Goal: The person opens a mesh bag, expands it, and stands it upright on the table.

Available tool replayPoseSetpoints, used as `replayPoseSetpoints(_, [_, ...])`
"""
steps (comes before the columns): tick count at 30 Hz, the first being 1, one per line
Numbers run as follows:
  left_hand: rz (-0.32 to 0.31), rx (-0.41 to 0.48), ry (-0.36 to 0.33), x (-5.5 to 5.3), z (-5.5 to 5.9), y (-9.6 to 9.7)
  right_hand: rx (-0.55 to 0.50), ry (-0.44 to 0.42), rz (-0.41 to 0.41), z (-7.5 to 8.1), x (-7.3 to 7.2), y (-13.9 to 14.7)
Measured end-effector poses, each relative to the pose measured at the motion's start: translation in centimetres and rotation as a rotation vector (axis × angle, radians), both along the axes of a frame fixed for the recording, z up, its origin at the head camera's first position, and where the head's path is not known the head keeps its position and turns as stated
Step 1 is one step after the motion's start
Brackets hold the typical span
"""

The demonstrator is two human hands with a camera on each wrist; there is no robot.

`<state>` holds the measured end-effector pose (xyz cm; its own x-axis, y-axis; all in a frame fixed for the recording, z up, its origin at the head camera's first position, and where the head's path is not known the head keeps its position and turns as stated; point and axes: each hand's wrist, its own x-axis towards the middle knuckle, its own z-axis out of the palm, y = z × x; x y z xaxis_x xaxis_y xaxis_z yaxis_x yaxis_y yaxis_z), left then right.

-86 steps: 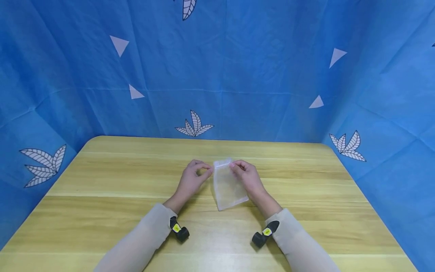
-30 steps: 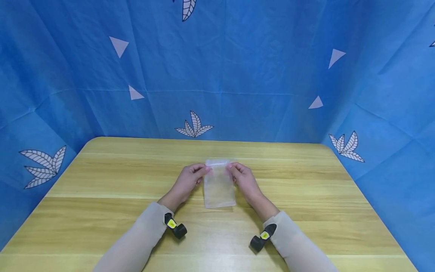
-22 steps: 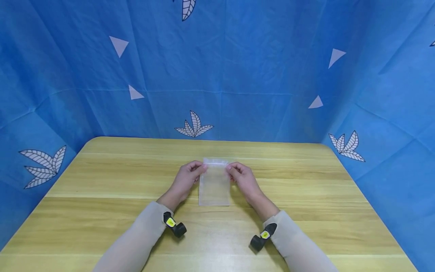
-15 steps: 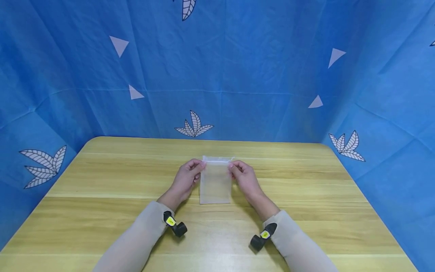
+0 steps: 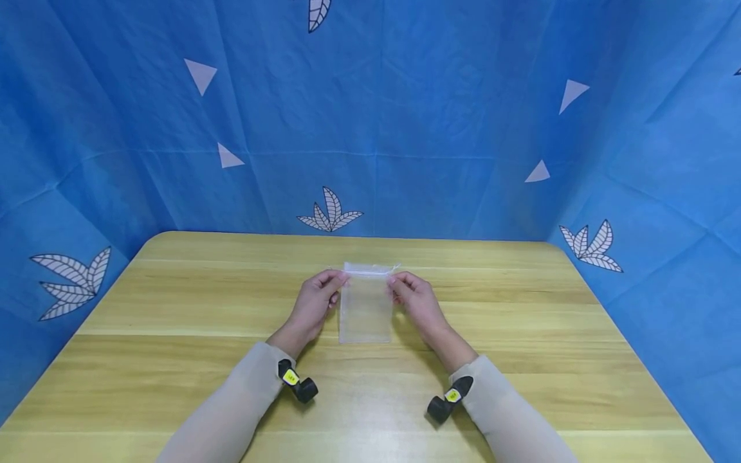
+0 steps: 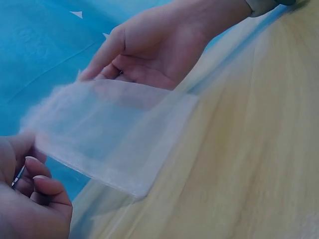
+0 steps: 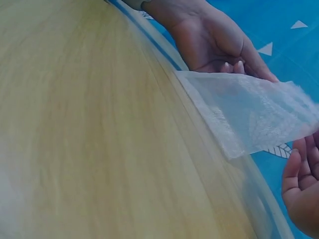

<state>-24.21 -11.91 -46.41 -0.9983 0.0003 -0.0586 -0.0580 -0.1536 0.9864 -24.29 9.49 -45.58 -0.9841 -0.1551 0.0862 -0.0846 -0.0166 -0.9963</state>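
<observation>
A sheer white organza drawstring bag [image 5: 366, 312] hangs flat between both hands, its gathered mouth and drawstring line toward the far side. My left hand [image 5: 314, 302] pinches its left edge near the top between thumb and fingers. On the opposite edge, my right hand [image 5: 418, 301] pinches it at about the same height. The left wrist view has the bag [image 6: 114, 134] stretched above the wooden surface, with the table showing through the mesh. In the right wrist view the bag's bottom seam [image 7: 207, 117] faces the camera. The bag looks flat, with nothing visible inside.
The wooden table [image 5: 173, 366] spreads out around the hands. A blue cloth [image 5: 440, 116] with white leaves and triangles closes off the back and both sides. A small black wrist camera [image 5: 303, 389] sits at the left cuff, another camera [image 5: 442, 406] at the right.
At first only the right hand pinched the bag, which slanted. The left hand has since taken the left edge. The bag has shifted left, straightened and risen slightly in view.
</observation>
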Motion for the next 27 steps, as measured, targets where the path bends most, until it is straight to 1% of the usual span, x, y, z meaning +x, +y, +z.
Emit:
replayPoseSetpoints(5, [-0.021,-0.028,-0.006,0.16,0.03,0.11,-0.043,-0.030,0.049,-0.04,-0.01,0.09])
replayPoseSetpoints(10, [-0.033,-0.040,0.021,0.30,0.12,0.32,-0.050,-0.029,0.057,-0.01,0.03,0.02])
replayPoseSetpoints(13, [-0.034,-0.038,0.024,0.36,0.18,0.38,-0.041,-0.033,0.057,-0.14,0.01,0.06])
replayPoseSetpoints(19, [-0.025,-0.072,-0.008,0.31,0.26,0.30,-0.023,-0.027,0.026,-0.28,-0.11,0.20])
replayPoseSetpoints(23, [-0.029,-0.080,-0.019,0.23,0.23,0.22,-0.041,-0.029,0.017,-0.27,-0.18,0.20])
replayPoseSetpoints(27, [-0.031,-0.088,-0.018,0.22,0.21,0.17,-0.063,-0.049,0.015,-0.20,-0.19,0.23])
